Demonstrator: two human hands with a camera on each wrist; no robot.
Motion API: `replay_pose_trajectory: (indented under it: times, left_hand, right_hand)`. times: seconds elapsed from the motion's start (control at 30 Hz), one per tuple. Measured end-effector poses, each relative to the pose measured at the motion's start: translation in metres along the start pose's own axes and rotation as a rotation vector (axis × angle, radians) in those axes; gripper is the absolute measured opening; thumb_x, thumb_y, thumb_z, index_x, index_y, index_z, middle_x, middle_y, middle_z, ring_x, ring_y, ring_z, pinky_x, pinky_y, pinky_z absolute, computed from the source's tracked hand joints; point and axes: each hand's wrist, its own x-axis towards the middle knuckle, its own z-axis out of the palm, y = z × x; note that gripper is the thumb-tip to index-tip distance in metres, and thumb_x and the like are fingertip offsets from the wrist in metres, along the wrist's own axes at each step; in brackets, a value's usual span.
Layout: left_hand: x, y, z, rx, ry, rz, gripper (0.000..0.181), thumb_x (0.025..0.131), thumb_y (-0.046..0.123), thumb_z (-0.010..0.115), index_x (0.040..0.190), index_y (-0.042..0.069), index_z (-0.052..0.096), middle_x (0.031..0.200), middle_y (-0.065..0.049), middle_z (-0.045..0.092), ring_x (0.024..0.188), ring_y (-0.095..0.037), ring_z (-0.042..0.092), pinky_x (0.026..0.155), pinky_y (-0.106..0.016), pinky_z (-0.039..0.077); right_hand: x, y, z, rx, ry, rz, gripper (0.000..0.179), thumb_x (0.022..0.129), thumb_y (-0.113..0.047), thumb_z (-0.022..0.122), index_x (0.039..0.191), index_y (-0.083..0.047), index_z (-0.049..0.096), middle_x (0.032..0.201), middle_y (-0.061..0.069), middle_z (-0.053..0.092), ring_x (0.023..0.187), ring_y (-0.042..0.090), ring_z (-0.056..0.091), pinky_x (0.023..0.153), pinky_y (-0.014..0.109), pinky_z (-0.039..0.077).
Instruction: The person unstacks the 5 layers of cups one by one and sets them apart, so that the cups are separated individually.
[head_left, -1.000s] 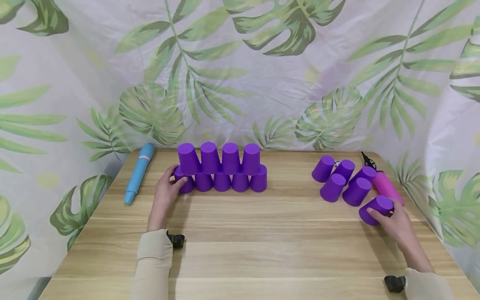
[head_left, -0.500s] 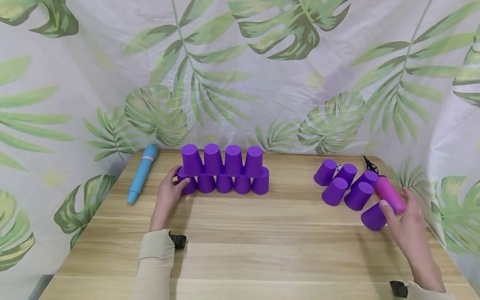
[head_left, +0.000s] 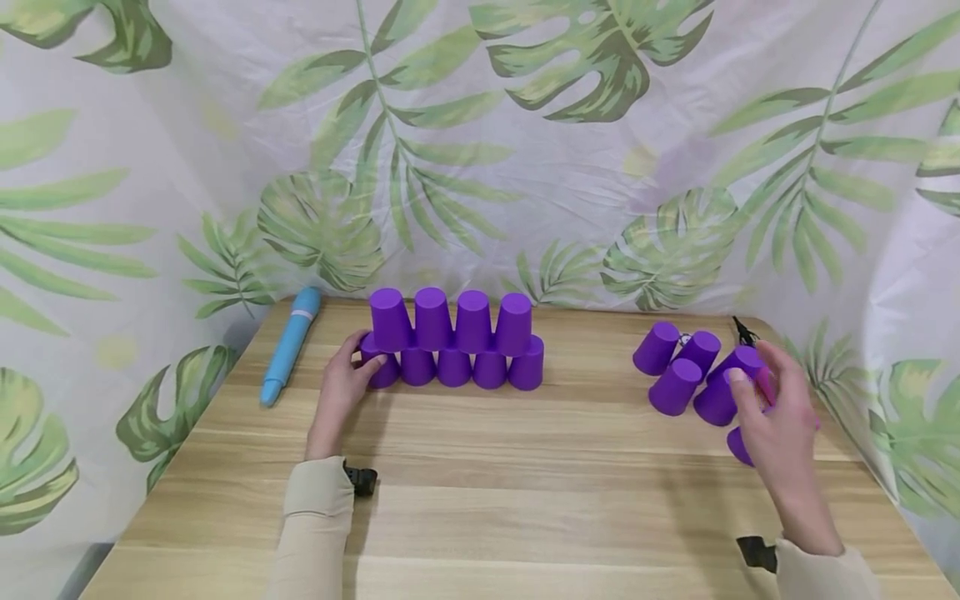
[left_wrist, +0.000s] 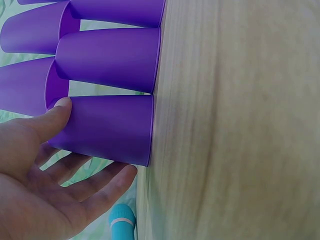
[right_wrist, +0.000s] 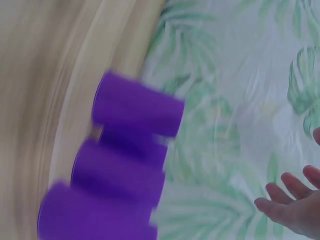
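Several purple cups stand upside down in two rows, one row (head_left: pixel 453 367) on the table and an upper row (head_left: pixel 473 320) balanced on it. My left hand (head_left: pixel 343 385) holds the leftmost lower cup (left_wrist: pixel 107 127), its thumb in front and its fingers around the far side. At the right, a loose group of purple cups (head_left: pixel 674 387) stands inverted. My right hand (head_left: pixel 782 429) is above the nearest of these, its fingers spread and holding nothing in the right wrist view. It partly hides a front cup (head_left: pixel 738 446) and a pink cylindrical object (head_left: pixel 766 385).
A blue microphone-shaped object (head_left: pixel 291 346) lies at the table's left side. A black cord-like piece (head_left: pixel 745 331) sits at the far right corner. Behind the wooden table (head_left: pixel 525 483) hangs a leaf-patterned cloth (head_left: pixel 480 167).
My right hand has let go of the front right cup, lifted away and swung left over the group. My left hand keeps its place at the leftmost cup. The view has shifted slightly.
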Motion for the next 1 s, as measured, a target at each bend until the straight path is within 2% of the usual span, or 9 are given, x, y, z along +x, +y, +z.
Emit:
replay_pose_trajectory:
  times: [0.07,0.1,0.27,0.37,0.53,0.63,0.77,0.87,1.0]
  left_hand:
    - [0.001,0.0,0.0,-0.001,-0.001,0.004,0.054,0.094,0.009,0.063,0.142,-0.001,0.04,0.136,-0.029,0.048,0.126,-0.04,0.045,0.103,-0.05,0.044]
    - [0.001,0.0,0.0,-0.001,-0.003,0.003,0.054,0.094,0.01,0.063,0.142,-0.001,0.04,0.136,-0.029,0.048,0.126,-0.04,0.045,0.103,-0.05,0.044]
    - [0.0,0.001,0.0,-0.006,-0.011,-0.013,0.055,0.094,0.011,0.062,0.143,0.0,0.039,0.136,-0.029,0.047,0.125,-0.041,0.046,0.102,-0.05,0.045]
    - [0.0,0.0,0.0,-0.006,-0.012,-0.011,0.055,0.094,0.011,0.062,0.143,-0.001,0.038,0.137,-0.029,0.047,0.126,-0.041,0.046,0.103,-0.05,0.044]
    - [0.0,-0.001,0.001,-0.011,-0.007,-0.015,0.055,0.094,0.011,0.062,0.143,0.0,0.039,0.137,-0.028,0.047,0.128,-0.04,0.044,0.103,-0.05,0.044]
    - [-0.001,-0.001,0.001,-0.012,-0.007,-0.02,0.055,0.094,0.01,0.062,0.142,0.0,0.039,0.137,-0.028,0.047,0.127,-0.039,0.044,0.103,-0.049,0.044]
    - [-0.001,-0.001,0.001,-0.013,-0.016,-0.034,0.056,0.094,0.011,0.062,0.143,0.0,0.038,0.138,-0.028,0.046,0.127,-0.04,0.045,0.104,-0.049,0.043]
    - [-0.001,-0.001,0.001,-0.018,-0.015,-0.039,0.056,0.094,0.011,0.062,0.144,0.001,0.038,0.138,-0.027,0.046,0.127,-0.039,0.045,0.104,-0.049,0.044]
    - [-0.001,-0.001,0.0,-0.02,-0.01,-0.029,0.056,0.094,0.011,0.062,0.144,0.0,0.038,0.138,-0.027,0.047,0.127,-0.039,0.045,0.104,-0.049,0.044]
  right_hand:
    - [0.002,-0.004,0.012,0.063,-0.031,-0.04,0.048,0.095,-0.009,0.06,0.14,-0.01,0.046,0.135,0.013,0.051,0.125,0.014,0.047,0.108,0.022,0.037]
    - [0.002,-0.01,0.017,0.094,-0.061,-0.046,0.047,0.095,-0.008,0.059,0.14,-0.007,0.046,0.136,0.013,0.051,0.126,0.012,0.046,0.11,0.025,0.036]
    - [0.009,-0.032,0.05,0.166,-0.179,-0.144,0.045,0.096,-0.009,0.058,0.139,-0.003,0.045,0.135,0.012,0.052,0.127,0.012,0.046,0.109,0.026,0.038]
    - [0.016,-0.047,0.07,0.246,-0.227,-0.183,0.044,0.096,-0.006,0.058,0.138,0.0,0.044,0.135,0.015,0.052,0.127,0.017,0.048,0.109,0.031,0.039]
    - [0.023,-0.085,0.098,0.413,-0.309,-0.188,0.04,0.094,0.004,0.055,0.131,0.011,0.043,0.132,0.027,0.05,0.124,0.04,0.047,0.108,0.05,0.039]
    - [0.029,-0.089,0.122,0.484,-0.372,-0.177,0.038,0.094,0.004,0.055,0.129,0.012,0.043,0.132,0.028,0.049,0.123,0.045,0.046,0.107,0.051,0.039]
    - [0.035,-0.089,0.154,0.464,-0.478,-0.144,0.045,0.095,-0.006,0.059,0.135,0.005,0.042,0.137,0.022,0.047,0.126,0.039,0.046,0.109,0.047,0.038]
    - [0.039,-0.095,0.173,0.385,-0.545,-0.135,0.056,0.094,-0.018,0.063,0.141,-0.002,0.039,0.141,0.016,0.045,0.129,0.033,0.045,0.11,0.046,0.036]
    - [0.043,-0.101,0.193,0.306,-0.591,-0.114,0.066,0.091,-0.027,0.068,0.144,-0.005,0.035,0.145,0.014,0.041,0.132,0.032,0.042,0.111,0.046,0.035]
